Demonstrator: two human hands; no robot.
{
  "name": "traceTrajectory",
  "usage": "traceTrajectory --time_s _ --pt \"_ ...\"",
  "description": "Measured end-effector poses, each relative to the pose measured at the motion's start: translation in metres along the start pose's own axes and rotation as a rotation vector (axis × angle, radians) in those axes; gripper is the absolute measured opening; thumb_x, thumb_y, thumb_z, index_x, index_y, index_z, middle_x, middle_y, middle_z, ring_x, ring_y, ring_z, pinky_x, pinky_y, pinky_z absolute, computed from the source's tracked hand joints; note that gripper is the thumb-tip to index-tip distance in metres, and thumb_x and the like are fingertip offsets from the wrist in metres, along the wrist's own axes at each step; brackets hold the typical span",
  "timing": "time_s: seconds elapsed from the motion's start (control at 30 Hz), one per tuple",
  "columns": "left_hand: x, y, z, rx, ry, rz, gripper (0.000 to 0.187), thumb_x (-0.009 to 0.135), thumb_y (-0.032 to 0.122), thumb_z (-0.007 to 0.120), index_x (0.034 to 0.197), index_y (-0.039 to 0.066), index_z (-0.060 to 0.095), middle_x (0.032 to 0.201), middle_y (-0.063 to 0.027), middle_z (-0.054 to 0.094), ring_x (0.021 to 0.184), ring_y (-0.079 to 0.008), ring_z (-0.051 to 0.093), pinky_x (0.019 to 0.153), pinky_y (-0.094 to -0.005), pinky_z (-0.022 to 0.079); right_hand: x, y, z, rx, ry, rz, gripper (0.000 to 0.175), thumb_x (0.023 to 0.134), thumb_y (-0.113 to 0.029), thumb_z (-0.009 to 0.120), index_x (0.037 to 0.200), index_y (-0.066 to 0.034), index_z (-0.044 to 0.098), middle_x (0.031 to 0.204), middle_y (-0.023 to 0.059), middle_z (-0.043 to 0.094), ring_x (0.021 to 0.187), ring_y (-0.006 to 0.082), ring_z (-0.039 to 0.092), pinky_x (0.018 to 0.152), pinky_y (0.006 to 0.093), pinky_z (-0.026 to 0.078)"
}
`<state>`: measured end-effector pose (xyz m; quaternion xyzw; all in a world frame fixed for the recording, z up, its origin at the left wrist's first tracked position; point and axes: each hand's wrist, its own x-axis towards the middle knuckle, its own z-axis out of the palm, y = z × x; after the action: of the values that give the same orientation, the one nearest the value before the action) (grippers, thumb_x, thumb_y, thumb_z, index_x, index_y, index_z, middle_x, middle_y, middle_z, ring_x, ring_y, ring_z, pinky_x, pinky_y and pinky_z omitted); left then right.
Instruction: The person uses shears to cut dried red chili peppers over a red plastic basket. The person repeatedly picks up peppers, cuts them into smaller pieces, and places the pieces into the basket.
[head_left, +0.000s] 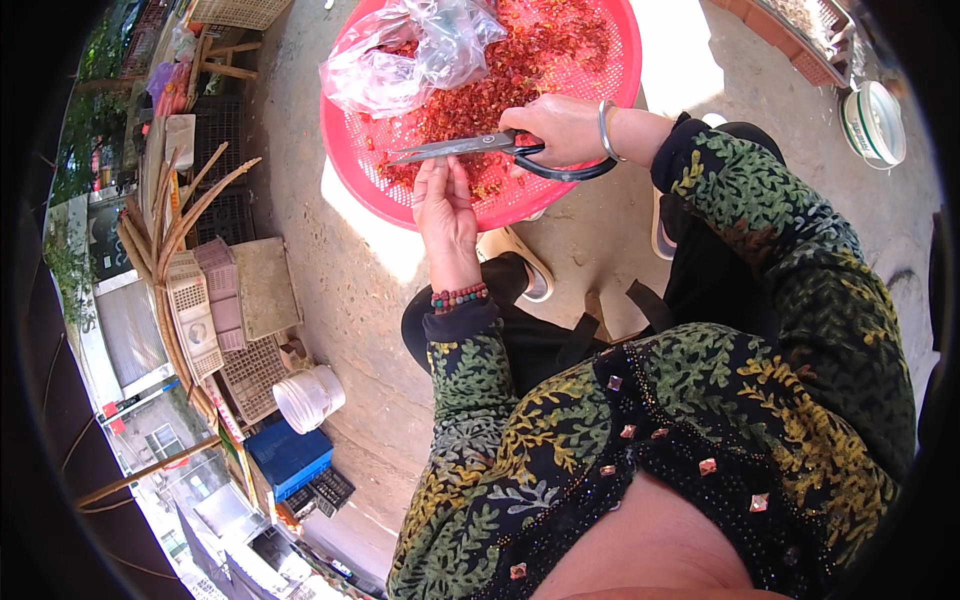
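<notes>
My right hand (564, 132) grips black-handled scissors (480, 144), the blades pointing left and slightly apart. Just below the blades is my left hand (447, 196), palm up, with its fingertips drawn together at the metal. Whether a small piece sits between those fingertips is too hard to make out. Both hands are over the near side of a round, perforated pink-red plastic basket (628, 67). Many small red and yellowish plant pieces (517, 79), resembling cut chillies, are spread in it. A crumpled clear plastic bag (442, 56) lies on the basket's far left, partly covering them.
Concrete floor (345, 300) surrounds my seat and feet. To the left are stacked plastic crates (196, 315), long wooden poles (169, 247), a white bucket (309, 399) and a blue bin (291, 454). Another white bucket (874, 124) and a reddish crate (799, 49) stand at right.
</notes>
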<state>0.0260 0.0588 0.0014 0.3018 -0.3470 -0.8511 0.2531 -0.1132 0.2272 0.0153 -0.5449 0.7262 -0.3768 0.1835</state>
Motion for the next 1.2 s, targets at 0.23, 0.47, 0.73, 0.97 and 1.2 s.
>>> traceTrajectory --time_s 0.23,0.47,0.73,0.97,1.2 --pt "0.002 0.005 0.002 -0.020 0.041 0.033 0.016 0.086 -0.001 0.058 0.102 0.000 0.060 0.099 -0.0093 0.065 0.086 -0.0157 0.064 0.072 -0.0215 0.057 -0.004 -0.001 -0.007 -0.035 -0.002 0.012 0.056 0.071 -0.044 0.073 0.104 -0.0035 0.053 0.089 0.0200 0.061 0.088 0.0356 0.059 0.075 0.0417 0.046" --pt "-0.002 0.009 0.003 0.012 0.025 0.041 0.014 0.087 -0.001 0.057 0.100 0.001 0.061 0.097 -0.0087 0.065 0.083 -0.0138 0.064 0.071 -0.0202 0.057 -0.005 -0.003 -0.010 -0.080 -0.042 0.032 0.064 0.069 -0.046 0.073 0.112 -0.0047 0.050 0.097 0.0187 0.058 0.095 0.0351 0.057 0.081 0.0415 0.045" --pt "0.001 0.006 0.001 0.002 0.045 0.084 0.007 0.087 -0.002 0.056 0.093 0.001 0.059 0.093 -0.0074 0.064 0.083 -0.0133 0.064 0.073 -0.0212 0.057 -0.005 -0.004 -0.012 -0.095 -0.072 0.055 0.068 0.068 -0.045 0.075 0.115 -0.0045 0.048 0.101 0.0167 0.055 0.098 0.0343 0.054 0.084 0.0414 0.044" --pt "0.001 0.007 0.003 0.056 0.042 0.099 0.007 0.086 -0.002 0.058 0.092 0.002 0.059 0.091 -0.0075 0.065 0.080 -0.0135 0.064 0.070 -0.0208 0.057 -0.004 -0.007 -0.014 -0.112 -0.080 0.071 0.068 0.067 -0.043 0.076 0.115 -0.0044 0.048 0.102 0.0165 0.055 0.098 0.0342 0.055 0.083 0.0409 0.045" --pt "0.000 0.008 0.004 0.128 0.078 0.101 0.007 0.085 -0.002 0.059 0.091 0.002 0.059 0.089 -0.0078 0.065 0.078 -0.0145 0.065 0.064 -0.0199 0.057 -0.005 -0.009 -0.014 -0.174 -0.040 0.051 0.059 0.070 -0.038 0.075 0.113 -0.0054 0.050 0.097 0.0172 0.057 0.091 0.0350 0.057 0.078 0.0417 0.047"
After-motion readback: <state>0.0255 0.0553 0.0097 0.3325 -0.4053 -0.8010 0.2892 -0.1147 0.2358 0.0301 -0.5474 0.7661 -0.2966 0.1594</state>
